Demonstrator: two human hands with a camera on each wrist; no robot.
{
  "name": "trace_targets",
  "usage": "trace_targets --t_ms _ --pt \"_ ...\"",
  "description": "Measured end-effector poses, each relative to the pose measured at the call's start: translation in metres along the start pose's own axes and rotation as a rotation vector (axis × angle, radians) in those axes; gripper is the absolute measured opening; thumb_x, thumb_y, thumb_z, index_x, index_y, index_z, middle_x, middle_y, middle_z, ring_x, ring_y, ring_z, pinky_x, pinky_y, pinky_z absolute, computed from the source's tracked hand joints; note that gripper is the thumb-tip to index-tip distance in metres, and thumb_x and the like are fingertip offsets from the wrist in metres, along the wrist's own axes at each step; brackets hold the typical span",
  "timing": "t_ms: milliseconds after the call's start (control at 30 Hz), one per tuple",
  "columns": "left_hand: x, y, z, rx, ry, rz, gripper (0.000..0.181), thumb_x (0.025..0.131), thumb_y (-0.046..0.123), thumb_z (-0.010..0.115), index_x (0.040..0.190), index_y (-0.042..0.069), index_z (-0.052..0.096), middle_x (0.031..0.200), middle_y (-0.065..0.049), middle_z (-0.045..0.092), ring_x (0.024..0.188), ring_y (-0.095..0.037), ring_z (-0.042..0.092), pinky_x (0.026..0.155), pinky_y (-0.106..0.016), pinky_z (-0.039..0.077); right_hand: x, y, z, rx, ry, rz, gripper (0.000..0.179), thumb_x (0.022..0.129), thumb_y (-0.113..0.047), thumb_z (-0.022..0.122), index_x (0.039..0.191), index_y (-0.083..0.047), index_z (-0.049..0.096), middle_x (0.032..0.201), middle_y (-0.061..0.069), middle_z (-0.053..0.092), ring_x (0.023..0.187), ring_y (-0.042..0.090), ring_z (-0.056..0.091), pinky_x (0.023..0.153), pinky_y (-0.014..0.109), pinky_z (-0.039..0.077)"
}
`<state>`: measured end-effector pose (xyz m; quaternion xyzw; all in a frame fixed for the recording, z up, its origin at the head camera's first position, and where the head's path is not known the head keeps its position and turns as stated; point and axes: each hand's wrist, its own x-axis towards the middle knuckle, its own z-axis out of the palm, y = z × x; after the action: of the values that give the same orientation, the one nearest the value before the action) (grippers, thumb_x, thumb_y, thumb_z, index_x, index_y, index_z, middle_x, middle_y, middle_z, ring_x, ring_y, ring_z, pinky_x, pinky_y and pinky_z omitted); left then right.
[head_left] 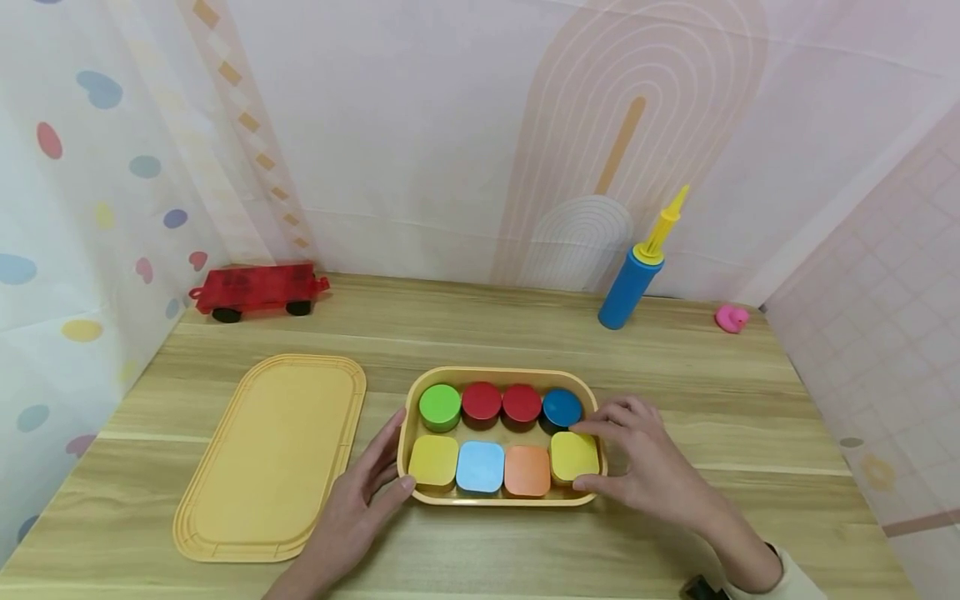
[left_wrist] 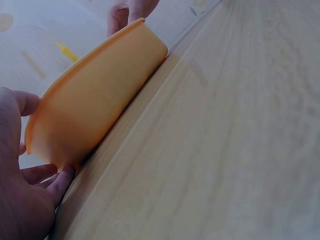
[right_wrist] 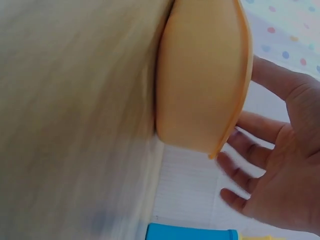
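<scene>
A yellow plastic box [head_left: 501, 503] sits on the table with lidded-looking pieces in two rows. Round ones fill the back row: a green piece [head_left: 440, 407], two red pieces [head_left: 482, 403] and a blue piece [head_left: 561, 408]. In front are square ones: a yellow block [head_left: 433, 460], a light blue block [head_left: 480, 467], an orange block [head_left: 527, 471] and a second yellow block [head_left: 574, 457] at the right end. My right hand [head_left: 648, 462] pinches this right yellow block between thumb and forefinger. Around the box's left end, my left hand [head_left: 360, 504] grips the rim and outer wall.
A flat yellow lid [head_left: 273, 458] lies left of the box. Along the back stand a red toy wagon [head_left: 258, 289], a blue hand pump [head_left: 630, 290] with a yellow nozzle and a pink rubber duck [head_left: 731, 318]. A patterned curtain [head_left: 420, 150] hangs behind the table.
</scene>
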<state>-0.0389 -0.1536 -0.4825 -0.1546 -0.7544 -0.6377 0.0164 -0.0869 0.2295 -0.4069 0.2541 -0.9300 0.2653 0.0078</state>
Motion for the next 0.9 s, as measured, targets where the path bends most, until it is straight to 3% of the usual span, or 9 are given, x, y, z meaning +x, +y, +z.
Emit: trace_targets --t_ms 333,667,900 --pt "0.0 0.001 0.0 0.0 -0.002 -0.006 0.075 0.111 0.002 0.065 0.176 0.019 0.034 0.174 -0.022 0.04 0.147 -0.005 0.055 0.116 -0.016 0.051 0.009 -0.01 -0.005 -0.016 -0.087 0.127 0.054 0.077 -0.039 0.104 0.124 -0.019 0.086 0.123 0.003 0.077 0.123 0.029 0.056 0.107 0.061 0.047" --pt "0.0 0.001 0.001 -0.001 -0.002 0.001 0.075 0.111 0.001 0.065 0.176 0.019 0.034 0.174 -0.023 0.04 0.147 -0.005 0.055 0.116 -0.017 0.051 0.017 -0.015 -0.003 -0.07 -0.125 0.17 0.057 0.074 -0.039 0.106 0.122 -0.016 0.087 0.121 0.005 0.08 0.121 0.03 0.059 0.106 0.058 0.051" --pt "0.0 0.001 0.0 -0.005 -0.002 0.002 0.075 0.11 0.001 0.065 0.176 0.019 0.034 0.174 -0.023 0.04 0.146 -0.003 0.055 0.116 -0.017 0.051 0.018 -0.015 -0.003 -0.074 -0.127 0.157 0.055 0.074 -0.037 0.107 0.12 -0.016 0.087 0.121 0.002 0.081 0.121 0.031 0.061 0.107 0.059 0.05"
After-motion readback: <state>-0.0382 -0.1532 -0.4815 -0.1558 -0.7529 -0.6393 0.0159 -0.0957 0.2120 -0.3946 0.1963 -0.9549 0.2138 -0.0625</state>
